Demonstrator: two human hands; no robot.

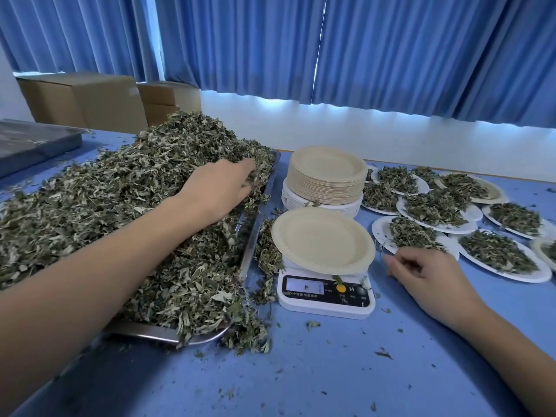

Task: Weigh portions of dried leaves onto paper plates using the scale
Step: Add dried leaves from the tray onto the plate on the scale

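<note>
**Head view, start of a new portion.** The left hand [219, 191] reaches across the heap of dried leaves [105, 200] piled on the metal tray [259, 221]. Its fingertips are sunk into the leaves at the heap's far right edge, the part nearest the scale [326, 296], so the carry to the plate will be short. Because the fingertips are buried, we cannot tell whether they have closed on a handful or only rest in the heap.

The right hand [430, 275] lies on the blue table [331, 371] just right of the scale, fingers loosely curled and holding nothing. We judge that it waits there to move the plate once it is filled.

An empty tan plate [323, 242] sits centred on the scale's platform. It overhangs the platform on all sides but leaves the display uncovered towards the viewer, so the reading can be followed while leaves are added. The digits are too small for us to read.

A stack of spare plates [325, 179] stands just behind the scale, within easy reach. The filled plates [379, 231] are spread to the right, some overlapping, away from the weighing spot. Loose leaves have spilled over the tray's edge onto the table beside the scale.

We take the step in hand to be gathering the first handful for this plate.
</note>
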